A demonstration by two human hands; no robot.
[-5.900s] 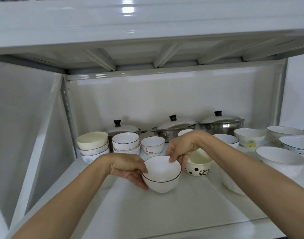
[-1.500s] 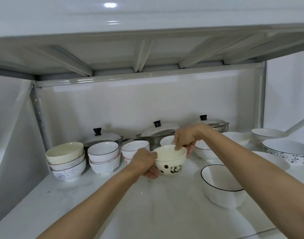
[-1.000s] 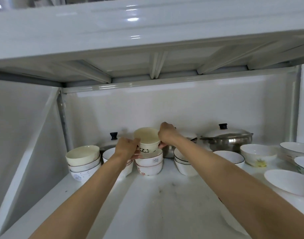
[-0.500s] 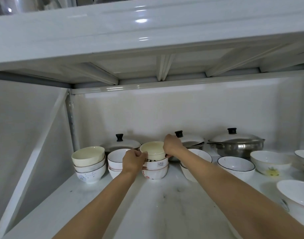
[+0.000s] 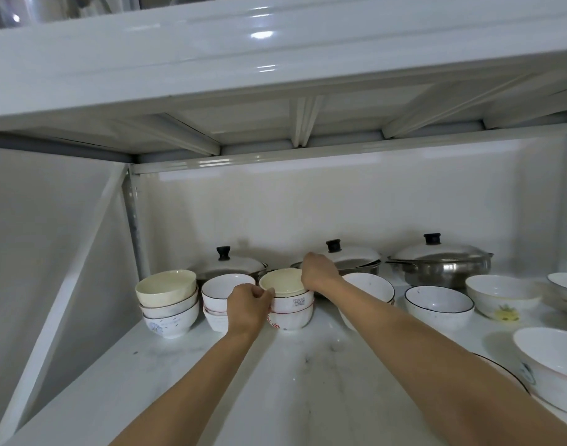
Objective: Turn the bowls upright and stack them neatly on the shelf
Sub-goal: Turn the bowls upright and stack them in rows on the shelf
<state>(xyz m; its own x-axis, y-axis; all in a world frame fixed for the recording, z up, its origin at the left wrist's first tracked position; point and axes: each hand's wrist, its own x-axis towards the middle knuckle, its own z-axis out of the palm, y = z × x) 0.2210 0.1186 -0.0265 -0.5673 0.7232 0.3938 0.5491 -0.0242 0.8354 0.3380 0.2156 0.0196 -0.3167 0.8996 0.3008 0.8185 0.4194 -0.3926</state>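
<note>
We see the cream-coloured round ceramic bowl (image 5: 283,282) sitting upright as the top of a three-high stack on the white marbled shelf (image 5: 295,387); its inside is plain pale yellow, glossy, and its outer wall is hidden inside the bowl below. Under it sits a white bowl with a small dark printed label (image 5: 295,302), and beneath that a white bowl with a red rim line and red marks (image 5: 290,320). Our left hand (image 5: 248,309) has its fingers curled against the left side of this stack, thumb at the cream bowl's rim. Our right hand (image 5: 319,273) curls over the cream bowl's far right rim and grips it. Just left of the cream bowl stands a stack topped by a white bowl with a thin dark rim (image 5: 227,288), and further left another three-high stack topped by a second cream bowl (image 5: 165,283). Behind the cream bowl are steel pots with black-knobbed lids (image 5: 436,263); to its right, more upright white bowls (image 5: 439,302) stand on the shelf.
</note>
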